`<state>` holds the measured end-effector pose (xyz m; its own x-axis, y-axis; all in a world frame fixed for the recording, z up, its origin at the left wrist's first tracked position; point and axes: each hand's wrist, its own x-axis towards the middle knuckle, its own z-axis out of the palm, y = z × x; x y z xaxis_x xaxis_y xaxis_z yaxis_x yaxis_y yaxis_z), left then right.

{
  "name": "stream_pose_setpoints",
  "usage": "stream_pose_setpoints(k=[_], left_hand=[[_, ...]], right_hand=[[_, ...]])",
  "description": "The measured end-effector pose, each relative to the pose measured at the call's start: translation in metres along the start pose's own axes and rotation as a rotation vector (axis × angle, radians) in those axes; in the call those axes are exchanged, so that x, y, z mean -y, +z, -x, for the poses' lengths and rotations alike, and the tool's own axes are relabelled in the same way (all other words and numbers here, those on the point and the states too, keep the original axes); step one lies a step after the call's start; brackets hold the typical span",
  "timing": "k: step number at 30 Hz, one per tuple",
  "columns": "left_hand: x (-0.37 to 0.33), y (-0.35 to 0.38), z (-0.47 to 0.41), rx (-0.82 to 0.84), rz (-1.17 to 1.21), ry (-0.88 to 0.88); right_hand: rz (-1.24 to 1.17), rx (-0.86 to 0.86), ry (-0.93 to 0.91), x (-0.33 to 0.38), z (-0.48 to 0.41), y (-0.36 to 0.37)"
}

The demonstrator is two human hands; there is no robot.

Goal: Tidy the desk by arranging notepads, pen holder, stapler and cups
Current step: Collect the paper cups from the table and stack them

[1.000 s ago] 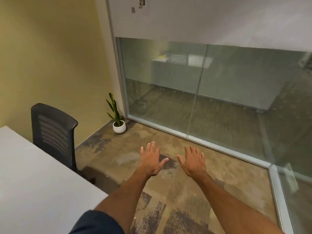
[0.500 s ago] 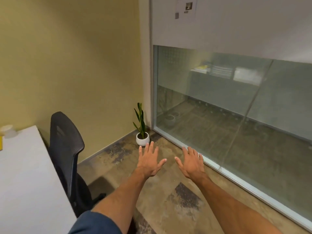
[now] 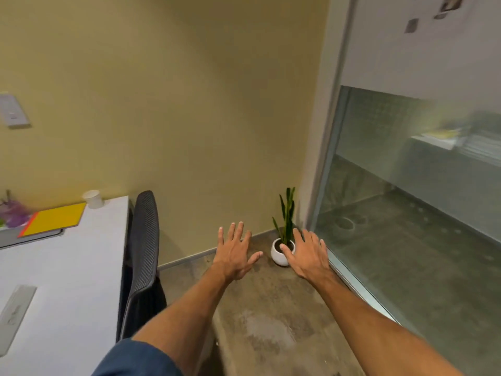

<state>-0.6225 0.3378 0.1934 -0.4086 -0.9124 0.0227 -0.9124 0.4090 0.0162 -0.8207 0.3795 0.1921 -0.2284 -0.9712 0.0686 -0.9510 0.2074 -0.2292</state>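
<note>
A white desk [image 3: 67, 267] fills the left side of the head view. At its far end lies a yellow notepad [image 3: 55, 219] with an orange edge, on top of a grey one. A white paper cup [image 3: 93, 198] stands at the desk's far right corner, just beyond the notepad. Something purple [image 3: 13, 214] shows blurred at the far left edge. My left hand [image 3: 233, 253] and my right hand [image 3: 306, 253] are stretched out over the floor, palms down, fingers spread, holding nothing, well to the right of the desk.
A black mesh office chair [image 3: 142, 256] is pushed against the desk's right side. A small snake plant in a white pot [image 3: 282, 240] stands on the floor in the corner, partly behind my right hand. A glass partition [image 3: 406, 213] runs along the right. A yellow wall lies ahead.
The view has swung left: the desk's far end with the yellow notepad and the cup has come into sight. Both hands stay open and spread in front of me.
</note>
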Motion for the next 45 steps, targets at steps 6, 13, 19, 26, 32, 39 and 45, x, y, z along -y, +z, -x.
stream_pose_setpoints(k=[6,13,19,26,32,39,45], left_hand=[[0.046,-0.024,-0.087,-0.019,0.004,-0.210],[0.115,-0.046,-0.147,-0.071,-0.002,-0.426],[0.194,-0.057,-0.161,-0.095,-0.033,-0.596],[0.307,-0.045,-0.170,-0.179,-0.025,-0.808],[0.397,-0.027,-0.170,-0.168,0.017,-0.942],[0.471,-0.003,-0.163,-0.100,0.055,-1.072],[0.535,0.028,-0.179,-0.067,0.084,-1.175]], right_hand=[[-0.040,0.056,-0.173,0.033,-0.126,0.003],[-0.029,0.096,-0.364,0.089,-0.232,0.003],[-0.066,0.105,-0.526,0.176,-0.300,0.015],[-0.118,0.142,-0.696,0.304,-0.356,0.061],[-0.134,0.202,-0.785,0.406,-0.389,0.100],[-0.124,0.262,-0.927,0.508,-0.421,0.133],[-0.103,0.329,-1.044,0.587,-0.454,0.189]])
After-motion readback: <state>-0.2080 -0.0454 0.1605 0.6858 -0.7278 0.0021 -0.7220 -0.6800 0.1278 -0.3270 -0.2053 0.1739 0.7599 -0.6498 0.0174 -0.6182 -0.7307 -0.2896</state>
